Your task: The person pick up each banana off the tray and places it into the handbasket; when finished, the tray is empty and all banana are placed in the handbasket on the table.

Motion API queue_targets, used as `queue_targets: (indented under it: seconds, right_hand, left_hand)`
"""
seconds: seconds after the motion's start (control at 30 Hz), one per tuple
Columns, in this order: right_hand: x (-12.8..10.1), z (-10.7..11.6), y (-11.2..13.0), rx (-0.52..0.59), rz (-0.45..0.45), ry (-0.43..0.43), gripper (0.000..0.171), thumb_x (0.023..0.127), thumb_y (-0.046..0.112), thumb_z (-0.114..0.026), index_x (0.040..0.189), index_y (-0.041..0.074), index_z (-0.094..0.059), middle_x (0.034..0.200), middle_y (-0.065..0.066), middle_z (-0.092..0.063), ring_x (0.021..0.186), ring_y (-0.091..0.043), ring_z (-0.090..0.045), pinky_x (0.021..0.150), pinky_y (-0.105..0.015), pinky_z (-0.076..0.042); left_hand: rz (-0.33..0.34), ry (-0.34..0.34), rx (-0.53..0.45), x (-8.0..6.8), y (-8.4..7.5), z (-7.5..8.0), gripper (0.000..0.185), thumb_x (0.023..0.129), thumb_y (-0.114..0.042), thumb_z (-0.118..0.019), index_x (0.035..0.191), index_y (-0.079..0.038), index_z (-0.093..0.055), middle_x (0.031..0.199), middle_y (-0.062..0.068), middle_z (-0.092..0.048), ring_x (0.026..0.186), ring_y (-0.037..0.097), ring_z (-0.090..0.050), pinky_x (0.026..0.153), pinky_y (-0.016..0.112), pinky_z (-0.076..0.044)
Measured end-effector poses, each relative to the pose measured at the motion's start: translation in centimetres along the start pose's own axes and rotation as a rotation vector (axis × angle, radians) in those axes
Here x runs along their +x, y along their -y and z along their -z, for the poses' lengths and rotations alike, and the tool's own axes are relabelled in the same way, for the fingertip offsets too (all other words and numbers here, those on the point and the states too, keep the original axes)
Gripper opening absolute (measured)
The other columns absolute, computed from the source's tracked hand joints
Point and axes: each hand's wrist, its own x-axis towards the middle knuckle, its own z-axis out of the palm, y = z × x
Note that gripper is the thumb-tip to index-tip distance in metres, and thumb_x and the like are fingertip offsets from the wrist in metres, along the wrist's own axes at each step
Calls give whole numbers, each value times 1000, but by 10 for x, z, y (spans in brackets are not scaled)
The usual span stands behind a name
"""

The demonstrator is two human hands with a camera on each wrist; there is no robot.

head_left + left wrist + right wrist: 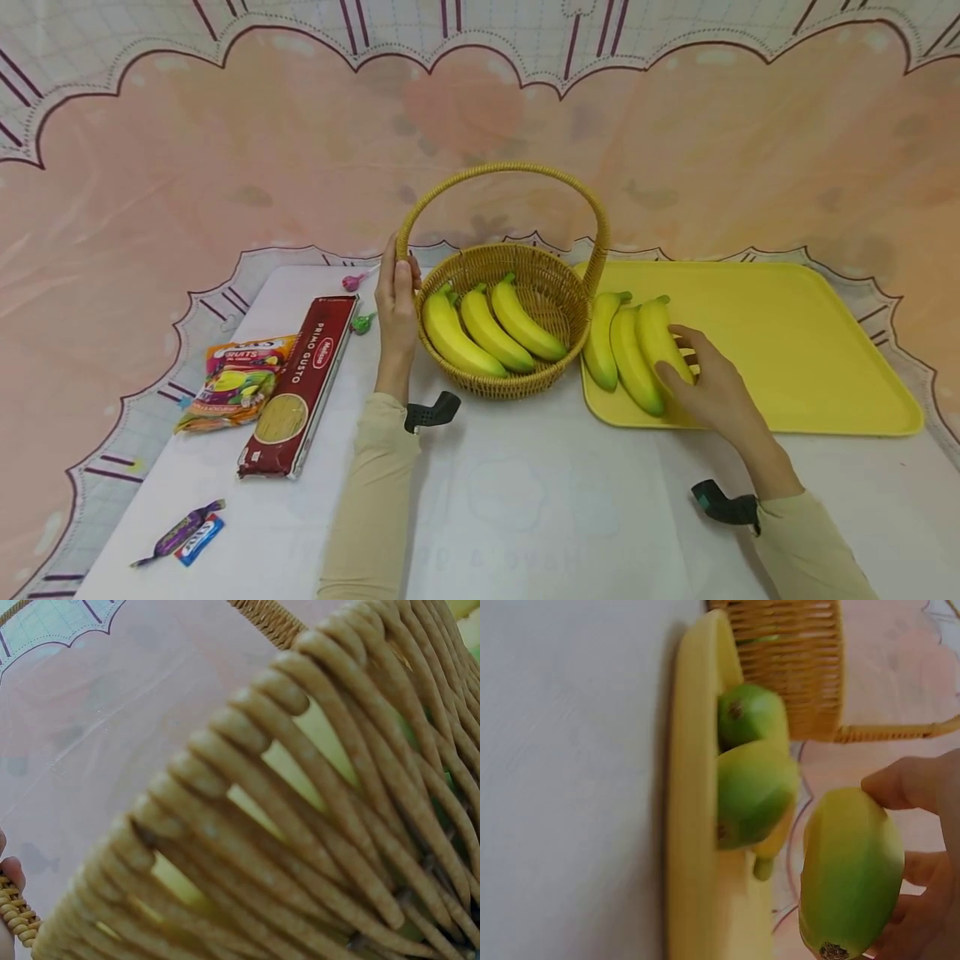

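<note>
meanwhile right hand (708, 379) grips banana (662, 337).

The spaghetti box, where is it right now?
In the head view the spaghetti box lies flat on the table's left side, between the fruit candy bag and the left hand holding the basket.

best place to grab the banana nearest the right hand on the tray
Grip the rightmost banana round its thick lower middle, coming from its open right side, where the right hand already is. Its left side lies against the neighbouring banana, leaving no finger room.
</note>
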Motion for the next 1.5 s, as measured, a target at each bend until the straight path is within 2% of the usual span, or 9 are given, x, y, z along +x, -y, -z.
queue_targets:
  seconds: [0.27, 0.5, 0.63, 0.8, 1.0, 1.07, 1.27, 1.37, 1.5]
  right_hand:
    - [-17, 7, 35, -12, 125, 21, 60, 94, 34, -56, 145, 14, -33, 135, -15, -48, 113, -32, -50, 85, -47, -45]
    - [-23, 6, 66, -23, 210, 31, 57, 92, 34, -59, 143, 25, -36, 125, -5, -54, 106, -22, -52, 77, -35, -44]
    - [-18, -2, 81, 12, 256, 54, 54, 92, 32, -60, 142, 26, -38, 119, -4, -56, 99, -19, -53, 72, -30, -44]
    - [-3, -19, 100, 55, 262, 89, 54, 92, 32, -59, 141, 26, -39, 118, -5, -57, 91, -18, -52, 71, -31, -42]
    - [27, -48, 121, 94, 309, 99, 53, 93, 33, -58, 142, 23, -39, 131, 1, -51, 90, -17, -50, 74, -33, -42]
    - [38, -58, 126, 108, 320, 107, 53, 92, 32, -58, 141, 20, -40, 132, 0, -51, 96, -18, -52, 79, -35, -44]
    - [66, -83, 141, 73, 333, 118, 53, 92, 29, -57, 140, 12, -42, 138, -8, -49, 119, -22, -50, 97, -42, -42]
    - [76, -92, 148, 51, 333, 135, 53, 92, 28, -57, 139, 9, -42, 137, -10, -50, 120, -24, -50, 98, -42, -41]
    - [85, -101, 156, 2, 339, 149, 53, 92, 26, -57, 139, 6, -42, 135, -12, -52, 122, -27, -51, 101, -43, -42]
  left_hand:
    - [-46, -6, -12, 10, 27, 1, 41, 101, -9, -32, 140, -3, -40, 86, -2, -45, 75, 17, -40, 71, 26, -35]
    - [-71, -14, 5, 13, 33, 3, 43, 102, -25, -36, 142, -11, -41, 86, -7, -46, 75, 10, -41, 72, 30, -35]
    - [-71, -14, 16, 12, 35, 3, 42, 102, -23, -35, 142, -11, -41, 87, -6, -46, 76, 12, -41, 73, 29, -36]
    - [-50, -10, 34, 10, 31, 4, 42, 102, -10, -32, 142, -5, -39, 87, -1, -45, 76, 20, -40, 73, 26, -35]
    - [-55, -8, 39, 6, 7, 2, 42, 99, -1, -30, 140, 5, -37, 85, 11, -43, 75, 30, -38, 72, 31, -35]
    - [-55, -3, 43, 4, 3, 2, 41, 99, -1, -30, 140, 6, -37, 85, 13, -42, 76, 33, -37, 72, 32, -35]
    - [-44, -5, 42, 1, 2, 2, 41, 99, -1, -31, 140, 6, -37, 85, 7, -43, 75, 23, -40, 72, 31, -36]
    - [-50, -6, 37, 0, 2, 2, 42, 99, -1, -31, 140, 6, -37, 84, 2, -43, 74, 19, -40, 71, 32, -35]
    - [-47, 3, 28, 0, 2, 1, 42, 100, -2, -30, 140, 6, -36, 84, 2, -43, 75, 24, -39, 72, 33, -35]
